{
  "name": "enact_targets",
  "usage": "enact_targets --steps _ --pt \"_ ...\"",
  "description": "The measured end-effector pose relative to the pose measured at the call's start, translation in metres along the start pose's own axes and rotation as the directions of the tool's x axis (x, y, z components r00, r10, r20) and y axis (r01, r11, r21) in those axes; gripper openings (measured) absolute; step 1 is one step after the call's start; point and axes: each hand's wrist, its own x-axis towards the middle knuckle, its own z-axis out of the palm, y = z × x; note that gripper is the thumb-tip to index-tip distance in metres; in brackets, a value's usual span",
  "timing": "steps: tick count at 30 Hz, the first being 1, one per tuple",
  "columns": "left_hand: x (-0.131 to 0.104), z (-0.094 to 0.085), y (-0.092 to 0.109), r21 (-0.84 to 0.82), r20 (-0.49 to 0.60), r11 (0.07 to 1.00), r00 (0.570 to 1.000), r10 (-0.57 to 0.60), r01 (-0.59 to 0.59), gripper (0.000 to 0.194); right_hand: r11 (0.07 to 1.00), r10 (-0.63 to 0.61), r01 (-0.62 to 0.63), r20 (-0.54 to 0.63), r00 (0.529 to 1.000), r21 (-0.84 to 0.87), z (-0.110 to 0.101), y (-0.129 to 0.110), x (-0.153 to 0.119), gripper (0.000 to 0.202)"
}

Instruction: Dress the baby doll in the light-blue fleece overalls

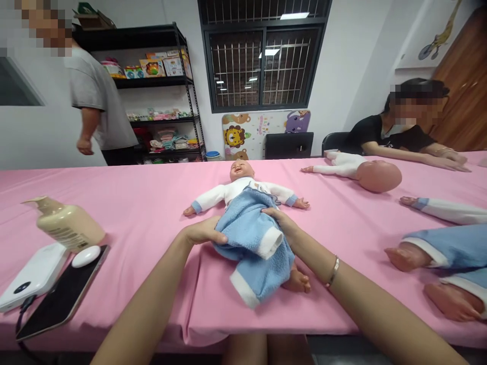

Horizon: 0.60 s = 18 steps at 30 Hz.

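A baby doll (241, 170) in a white top with blue cuffs lies on its back on the pink-covered table, arms spread. Light blue fleece pants (247, 215) with white cuffs lie over its belly and legs; one doll foot (299, 281) shows at the lower right of the pants. My left hand (205, 230) grips the left edge of the pants, thumb on top and fingers partly hidden. On the right edge, my right hand (279, 220) holds the cloth near the waist.
On the left lie a pump bottle (72, 225), a white power bank (36, 274), a phone (63, 294) and a white oval object (86, 256). More dolls (378, 176) lie at right. One person (101, 101) stands back left; another (375, 132) leans on the table at right.
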Motion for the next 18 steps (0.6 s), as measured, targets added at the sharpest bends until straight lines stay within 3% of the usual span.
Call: enact_targets --steps 4,7,10,14,16,18 --pt "0.011 0.011 -0.001 0.209 -0.185 0.975 0.982 -0.043 0.081 0.058 0.996 0.057 -0.062 0.068 0.996 0.061 -0.001 0.0 -0.002 0.023" --pt "0.019 0.022 -0.003 0.247 -0.273 0.966 0.962 -0.009 0.079 0.044 0.995 0.063 -0.07 0.11 0.992 0.065 -0.004 0.0 -0.002 0.027" --pt "0.022 0.023 -0.002 0.226 -0.38 0.974 0.918 0.109 -0.022 0.039 0.995 0.042 -0.05 0.09 0.995 0.087 -0.005 -0.001 0.001 0.015" --pt "0.022 0.013 -0.003 0.049 -0.583 0.96 0.773 0.25 -0.274 0.035 0.994 0.02 -0.027 0.066 0.998 0.107 -0.003 0.0 0.004 0.008" --pt "0.025 0.012 -0.006 -0.1 -0.646 0.908 0.721 0.251 -0.406 0.033 0.997 0.013 -0.017 0.05 0.999 0.076 -0.001 0.001 0.003 0.012" --pt "0.029 0.014 -0.008 -0.225 -0.665 0.858 0.717 0.21 -0.461 0.032 0.999 -0.021 0.02 0.028 0.999 0.035 0.001 0.002 0.002 0.018"
